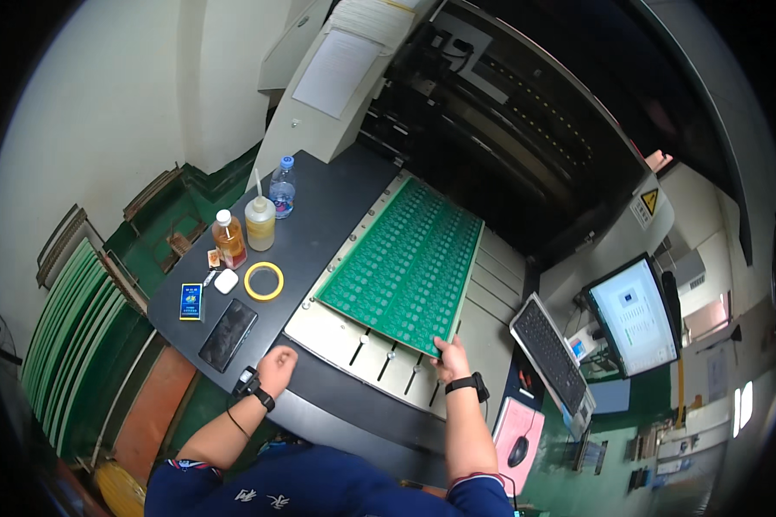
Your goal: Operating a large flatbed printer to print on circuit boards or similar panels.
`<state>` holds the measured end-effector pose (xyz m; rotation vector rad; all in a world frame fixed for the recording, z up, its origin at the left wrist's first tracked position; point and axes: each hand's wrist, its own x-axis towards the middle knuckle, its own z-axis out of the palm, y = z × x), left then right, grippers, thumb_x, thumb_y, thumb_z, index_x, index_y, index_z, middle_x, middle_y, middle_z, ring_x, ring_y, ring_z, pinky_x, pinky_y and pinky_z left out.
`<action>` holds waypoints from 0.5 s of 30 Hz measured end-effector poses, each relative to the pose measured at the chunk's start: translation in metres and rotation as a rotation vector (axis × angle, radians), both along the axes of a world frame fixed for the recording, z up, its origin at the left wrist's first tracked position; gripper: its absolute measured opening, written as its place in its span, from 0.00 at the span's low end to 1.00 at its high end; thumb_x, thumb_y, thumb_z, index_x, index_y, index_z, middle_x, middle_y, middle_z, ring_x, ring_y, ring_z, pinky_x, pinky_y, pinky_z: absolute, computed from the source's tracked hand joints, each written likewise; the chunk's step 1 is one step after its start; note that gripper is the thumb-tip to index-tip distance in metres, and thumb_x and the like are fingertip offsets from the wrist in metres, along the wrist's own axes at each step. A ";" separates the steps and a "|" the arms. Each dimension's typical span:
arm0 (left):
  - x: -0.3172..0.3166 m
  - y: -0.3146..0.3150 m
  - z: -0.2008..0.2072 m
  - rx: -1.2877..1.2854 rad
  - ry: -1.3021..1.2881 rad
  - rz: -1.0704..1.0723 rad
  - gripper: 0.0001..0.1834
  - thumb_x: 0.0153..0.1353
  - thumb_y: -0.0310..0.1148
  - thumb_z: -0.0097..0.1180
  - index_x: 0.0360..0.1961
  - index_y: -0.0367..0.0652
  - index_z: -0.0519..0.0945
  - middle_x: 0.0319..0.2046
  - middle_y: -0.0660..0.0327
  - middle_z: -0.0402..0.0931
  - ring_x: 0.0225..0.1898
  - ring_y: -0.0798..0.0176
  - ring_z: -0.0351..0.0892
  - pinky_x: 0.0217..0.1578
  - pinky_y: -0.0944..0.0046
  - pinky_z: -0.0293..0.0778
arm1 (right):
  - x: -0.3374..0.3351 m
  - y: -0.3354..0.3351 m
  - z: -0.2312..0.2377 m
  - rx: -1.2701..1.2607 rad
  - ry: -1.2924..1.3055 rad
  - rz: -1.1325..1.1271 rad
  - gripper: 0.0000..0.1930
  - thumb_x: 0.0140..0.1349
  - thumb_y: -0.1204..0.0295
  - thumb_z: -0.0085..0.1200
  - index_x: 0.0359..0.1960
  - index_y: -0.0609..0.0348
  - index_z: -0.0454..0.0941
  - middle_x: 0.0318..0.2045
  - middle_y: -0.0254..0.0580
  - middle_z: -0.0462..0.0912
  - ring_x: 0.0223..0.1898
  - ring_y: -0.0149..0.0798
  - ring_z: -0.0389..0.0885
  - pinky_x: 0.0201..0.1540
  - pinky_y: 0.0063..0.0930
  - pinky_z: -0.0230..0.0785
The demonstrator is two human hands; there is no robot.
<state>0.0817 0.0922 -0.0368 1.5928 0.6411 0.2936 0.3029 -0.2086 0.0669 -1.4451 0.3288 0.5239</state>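
Note:
A large green circuit board panel with rows of repeated round patterns lies on the slotted pale metal bed of a machine. My right hand grips the panel's near right corner, thumb on its upper face and the other fingers mostly hidden beneath. Curled closed, my left hand is at the dark table's front edge, apart from the panel, and nothing shows in it. Close to it a black smartphone rests on the dark tabletop. Bands circle both wrists.
Left on the table are yellow tape, a blue box, a white case, an amber bottle, a squeeze bottle and a water bottle. Rightward are a keyboard, monitor and mouse. Racked green panels stand far left.

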 end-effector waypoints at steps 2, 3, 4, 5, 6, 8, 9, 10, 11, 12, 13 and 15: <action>0.007 0.008 0.002 -0.255 -0.075 0.032 0.07 0.60 0.34 0.49 0.33 0.42 0.74 0.22 0.63 0.73 0.22 0.68 0.74 0.23 0.72 0.70 | -0.015 -0.001 0.021 -0.012 -0.124 0.066 0.14 0.59 0.79 0.47 0.46 0.56 0.63 0.36 0.38 0.75 0.25 0.30 0.72 0.15 0.20 0.58; 0.011 0.008 0.017 -0.434 -0.053 0.048 0.09 0.61 0.35 0.47 0.35 0.41 0.72 0.25 0.62 0.73 0.23 0.68 0.75 0.23 0.72 0.71 | -0.028 -0.011 0.038 0.047 -0.156 0.080 0.17 0.57 0.79 0.47 0.48 0.58 0.63 0.36 0.41 0.75 0.24 0.31 0.73 0.14 0.21 0.60; 0.014 0.006 0.030 -0.611 -0.029 0.069 0.10 0.63 0.36 0.44 0.38 0.41 0.70 0.27 0.60 0.73 0.23 0.67 0.75 0.23 0.72 0.71 | -0.040 -0.025 0.049 0.064 -0.167 0.107 0.19 0.56 0.79 0.48 0.50 0.59 0.63 0.36 0.41 0.75 0.24 0.31 0.74 0.14 0.22 0.61; 0.016 0.001 0.035 -0.608 -0.031 0.063 0.10 0.63 0.36 0.44 0.38 0.41 0.70 0.27 0.60 0.73 0.23 0.67 0.75 0.23 0.72 0.71 | -0.054 -0.041 0.059 0.078 -0.180 0.136 0.21 0.55 0.79 0.48 0.51 0.60 0.63 0.36 0.41 0.75 0.24 0.32 0.74 0.14 0.22 0.63; 0.017 -0.003 0.039 -0.701 -0.048 0.059 0.11 0.63 0.38 0.43 0.39 0.41 0.70 0.29 0.59 0.73 0.25 0.66 0.76 0.24 0.71 0.72 | -0.069 -0.056 0.074 0.094 -0.147 0.183 0.21 0.54 0.79 0.49 0.51 0.62 0.63 0.36 0.41 0.76 0.26 0.33 0.76 0.18 0.23 0.67; 0.020 -0.018 0.047 -0.925 -0.064 0.007 0.12 0.63 0.39 0.43 0.39 0.41 0.68 0.30 0.58 0.74 0.28 0.63 0.77 0.30 0.65 0.74 | -0.096 -0.088 0.079 0.116 -0.096 0.163 0.19 0.53 0.79 0.49 0.48 0.65 0.66 0.37 0.42 0.77 0.30 0.34 0.78 0.29 0.25 0.72; 0.018 -0.020 0.035 -1.091 -0.058 -0.070 0.12 0.63 0.38 0.44 0.41 0.41 0.68 0.35 0.55 0.75 0.31 0.60 0.77 0.35 0.62 0.74 | -0.106 -0.098 0.074 0.128 -0.074 0.110 0.16 0.54 0.79 0.49 0.46 0.67 0.68 0.37 0.42 0.78 0.32 0.34 0.78 0.35 0.25 0.73; 0.017 -0.027 0.041 -1.191 -0.031 -0.203 0.13 0.63 0.37 0.43 0.44 0.41 0.68 0.39 0.54 0.75 0.35 0.58 0.77 0.39 0.61 0.74 | -0.116 -0.109 0.067 0.119 -0.065 0.055 0.13 0.55 0.79 0.48 0.43 0.69 0.70 0.37 0.42 0.79 0.36 0.34 0.78 0.42 0.26 0.71; 0.016 -0.037 0.048 -1.289 -0.002 -0.336 0.15 0.63 0.37 0.43 0.47 0.40 0.68 0.43 0.53 0.74 0.38 0.57 0.77 0.42 0.60 0.74 | -0.123 -0.120 0.052 0.053 -0.079 0.011 0.12 0.56 0.78 0.47 0.42 0.68 0.70 0.36 0.42 0.79 0.36 0.35 0.78 0.42 0.26 0.70; 0.010 -0.053 0.057 -1.176 0.020 -0.355 0.17 0.63 0.36 0.43 0.50 0.41 0.67 0.46 0.53 0.73 0.42 0.56 0.76 0.44 0.59 0.73 | -0.132 -0.118 0.044 0.044 -0.071 -0.044 0.12 0.56 0.77 0.46 0.42 0.67 0.71 0.36 0.42 0.79 0.37 0.36 0.78 0.43 0.27 0.70; 0.003 -0.069 0.067 -1.064 0.041 -0.378 0.19 0.63 0.36 0.43 0.53 0.41 0.66 0.49 0.54 0.72 0.46 0.56 0.75 0.47 0.57 0.72 | -0.140 -0.119 0.038 0.035 -0.067 -0.102 0.12 0.56 0.76 0.46 0.43 0.66 0.71 0.36 0.43 0.79 0.37 0.37 0.78 0.44 0.29 0.70; -0.007 -0.074 0.076 -1.131 0.081 -0.367 0.19 0.64 0.34 0.42 0.55 0.42 0.65 0.49 0.56 0.71 0.50 0.56 0.73 0.49 0.54 0.71 | -0.146 -0.130 0.021 0.169 -0.012 -0.147 0.16 0.57 0.76 0.43 0.47 0.67 0.69 0.40 0.45 0.78 0.41 0.38 0.77 0.47 0.29 0.68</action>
